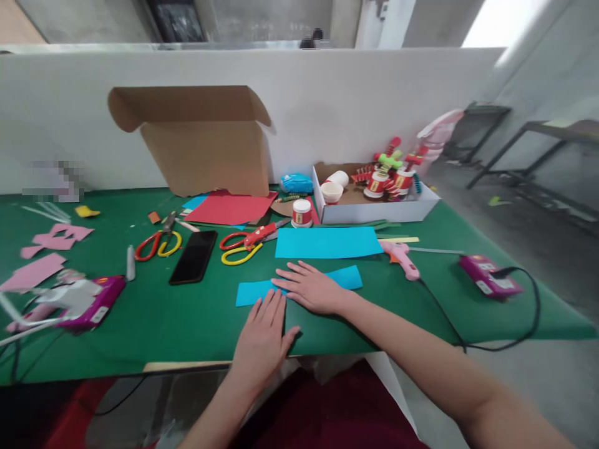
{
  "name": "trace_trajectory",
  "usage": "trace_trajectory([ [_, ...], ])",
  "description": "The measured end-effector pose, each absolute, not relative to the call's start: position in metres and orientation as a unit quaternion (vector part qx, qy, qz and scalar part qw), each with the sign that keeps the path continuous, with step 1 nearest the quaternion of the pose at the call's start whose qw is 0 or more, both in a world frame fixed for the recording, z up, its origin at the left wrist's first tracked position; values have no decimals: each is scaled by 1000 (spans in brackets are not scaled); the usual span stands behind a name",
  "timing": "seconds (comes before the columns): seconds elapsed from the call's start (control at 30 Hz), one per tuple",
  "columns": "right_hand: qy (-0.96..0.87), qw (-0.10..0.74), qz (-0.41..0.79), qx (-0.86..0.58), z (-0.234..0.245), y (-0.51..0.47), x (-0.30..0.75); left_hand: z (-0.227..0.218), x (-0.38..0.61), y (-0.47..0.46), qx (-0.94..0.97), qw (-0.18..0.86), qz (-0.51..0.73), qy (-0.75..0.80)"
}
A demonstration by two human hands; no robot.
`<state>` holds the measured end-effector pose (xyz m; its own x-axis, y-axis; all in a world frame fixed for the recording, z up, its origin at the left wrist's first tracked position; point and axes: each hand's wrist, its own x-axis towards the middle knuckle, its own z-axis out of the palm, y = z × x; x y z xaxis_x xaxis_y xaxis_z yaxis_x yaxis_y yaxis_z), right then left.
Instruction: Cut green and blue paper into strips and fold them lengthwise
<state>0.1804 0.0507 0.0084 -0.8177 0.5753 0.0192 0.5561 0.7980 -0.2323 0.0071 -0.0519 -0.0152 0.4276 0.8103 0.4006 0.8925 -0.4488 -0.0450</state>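
My left hand [263, 335] lies flat with fingers stretched out on the green table cover, its fingertips touching the near edge of a narrow blue paper strip [349, 277]. My right hand [309, 289] rests open and flat on the middle of that same strip, pressing it down. A larger blue paper sheet [327, 242] lies just beyond the strip. Neither hand holds anything.
Scissors with red and yellow handles [243, 244], a second pair [156, 244], a black phone [193, 256], a pink glue gun [402, 259], red paper [229, 209], a small paper cup [302, 213], a white box of cups and crafts [379, 209], an open cardboard box [201, 143], and purple devices [489, 276] [91, 302] lie around.
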Motion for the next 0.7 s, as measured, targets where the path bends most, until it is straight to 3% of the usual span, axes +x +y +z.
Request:
trace_trajectory([
  [0.53, -913, 44, 78, -397, 5, 61, 270, -8, -31, -61, -801, 155, -136, -562],
  [0.7, -894, 118, 19, -433, 23, 31, 260, 11, -27, -58, -803, 141, -133, -563],
])
